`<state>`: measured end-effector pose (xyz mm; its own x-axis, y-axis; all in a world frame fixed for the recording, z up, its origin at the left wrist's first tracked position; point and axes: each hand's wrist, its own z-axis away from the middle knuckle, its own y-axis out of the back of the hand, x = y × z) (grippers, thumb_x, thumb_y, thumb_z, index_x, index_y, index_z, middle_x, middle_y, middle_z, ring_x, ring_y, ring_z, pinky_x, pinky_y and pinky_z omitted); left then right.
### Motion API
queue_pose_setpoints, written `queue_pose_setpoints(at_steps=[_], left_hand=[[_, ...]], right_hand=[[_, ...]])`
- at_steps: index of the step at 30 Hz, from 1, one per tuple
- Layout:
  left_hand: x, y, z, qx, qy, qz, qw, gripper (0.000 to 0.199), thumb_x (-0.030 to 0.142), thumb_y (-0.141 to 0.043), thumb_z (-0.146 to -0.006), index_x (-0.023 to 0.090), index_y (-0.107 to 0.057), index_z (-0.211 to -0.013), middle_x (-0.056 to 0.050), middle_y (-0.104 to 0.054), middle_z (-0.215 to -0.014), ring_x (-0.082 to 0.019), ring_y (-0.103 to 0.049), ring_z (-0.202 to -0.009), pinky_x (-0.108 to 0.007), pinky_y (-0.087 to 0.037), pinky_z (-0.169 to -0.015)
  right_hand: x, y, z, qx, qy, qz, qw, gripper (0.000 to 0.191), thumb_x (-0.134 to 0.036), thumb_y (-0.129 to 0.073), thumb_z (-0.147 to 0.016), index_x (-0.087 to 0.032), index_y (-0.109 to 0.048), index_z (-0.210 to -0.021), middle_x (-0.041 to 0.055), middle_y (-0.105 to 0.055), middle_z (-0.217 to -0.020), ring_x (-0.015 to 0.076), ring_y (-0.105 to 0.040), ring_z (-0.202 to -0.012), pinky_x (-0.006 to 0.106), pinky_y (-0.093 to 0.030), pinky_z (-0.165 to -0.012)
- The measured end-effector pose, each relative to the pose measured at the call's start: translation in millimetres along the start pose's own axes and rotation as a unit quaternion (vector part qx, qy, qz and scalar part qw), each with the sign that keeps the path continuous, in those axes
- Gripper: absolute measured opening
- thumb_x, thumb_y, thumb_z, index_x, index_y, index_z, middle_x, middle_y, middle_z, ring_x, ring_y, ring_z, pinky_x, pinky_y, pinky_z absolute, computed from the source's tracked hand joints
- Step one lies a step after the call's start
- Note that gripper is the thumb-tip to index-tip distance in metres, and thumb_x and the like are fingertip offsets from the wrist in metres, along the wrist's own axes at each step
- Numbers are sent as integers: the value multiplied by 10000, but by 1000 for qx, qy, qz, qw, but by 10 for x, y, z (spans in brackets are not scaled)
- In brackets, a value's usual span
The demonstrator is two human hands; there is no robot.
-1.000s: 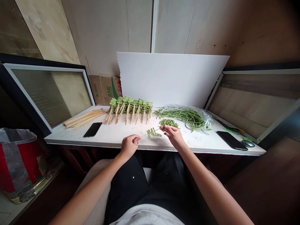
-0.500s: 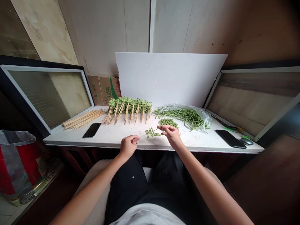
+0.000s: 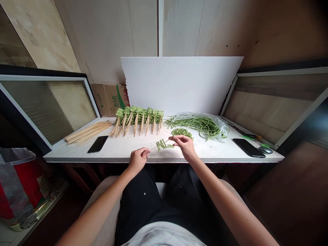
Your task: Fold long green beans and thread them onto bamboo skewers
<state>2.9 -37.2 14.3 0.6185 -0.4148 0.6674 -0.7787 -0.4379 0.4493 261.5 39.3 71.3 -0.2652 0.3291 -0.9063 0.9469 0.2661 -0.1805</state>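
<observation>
Pinched in my left hand is one end of a thin skewer. Several short green bean pieces sit side by side across it. My right hand is closed at the skewer's other end, beside the bean pieces; whether it also grips a bean piece is too small to tell. A small pile of cut beans lies just behind my right hand. Further back, filled bean skewers are stacked with their bare sticks pointing toward me.
Loose skewers and a phone lie on the left of the white table. Long beans in a plastic bag are at the back right, near another phone. A white board stands behind.
The whole view has shifted slightly, moving the table and objects a little left in the picture. Both hands keep their hold at the skewer, with little change between them.
</observation>
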Motion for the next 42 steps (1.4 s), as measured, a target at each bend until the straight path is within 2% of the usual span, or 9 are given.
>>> queue_pose_setpoints(at_steps=[9,15,20,25,28,31,36,42], left_hand=[[-2,25,-16,-30,12,-24,999,296,270,-489,-1002,193,-707,-817,7,-617,-617,-128,-551,-540,-241,-416,-581],[-11,19,-23,-30,20,-26,999,273,155,-454,-939,197,-671,-778,18,-573,-595,-129,-541,-536,-241,-407,-587],[14,5,-4,-27,27,-7,999,256,172,-454,-935,198,-650,-772,19,-550,-592,-131,-528,-539,-241,-399,-580],[144,0,5,-29,12,6,999,259,170,-452,-943,191,-643,-769,22,-541,-581,-123,-508,-522,-236,-392,-570],[211,29,-23,-8,-4,-5,1000,262,185,-470,-955,190,-656,-771,25,-543,-574,-121,-503,-518,-238,-400,-583],[199,50,-45,5,-11,-16,1000,254,192,-493,-959,191,-688,-796,22,-575,-577,-127,-531,-528,-245,-414,-601],[70,19,-36,0,1,-28,1000,255,197,-504,-970,198,-723,-841,14,-627,-610,-131,-572,-541,-246,-433,-618],[3,-7,-15,1,-4,-64,998,254,205,-518,-974,209,-740,-851,13,-644,-614,-137,-591,-548,-244,-428,-622]], right_hand=[[-69,-91,48,0,20,26,999,337,-510,-844,-777,-202,-802,-907,109,-810,-978,270,-754,-914,352,-623,-689],[-90,-155,63,9,30,32,999,348,-534,-852,-756,-215,-795,-885,104,-809,-956,301,-753,-953,380,-635,-688],[-57,-178,78,4,31,20,999,316,-514,-860,-757,-222,-789,-855,100,-804,-946,298,-747,-957,380,-631,-695],[-21,-362,198,-1,20,20,1000,328,-529,-882,-720,-223,-773,-764,74,-779,-839,246,-726,-744,382,-606,-662],[-7,-426,232,5,26,32,999,340,-544,-870,-730,-223,-777,-790,76,-777,-876,236,-713,-737,384,-604,-686],[42,-388,199,0,21,39,999,334,-538,-872,-729,-224,-777,-790,84,-775,-905,250,-714,-812,372,-607,-698],[168,-247,103,-31,-36,37,998,346,-536,-870,-719,-218,-800,-838,79,-767,-949,248,-709,-905,322,-612,-659],[234,-142,66,-36,-55,78,995,402,-519,-916,-636,-196,-809,-850,83,-773,-962,229,-704,-828,302,-582,-605]])
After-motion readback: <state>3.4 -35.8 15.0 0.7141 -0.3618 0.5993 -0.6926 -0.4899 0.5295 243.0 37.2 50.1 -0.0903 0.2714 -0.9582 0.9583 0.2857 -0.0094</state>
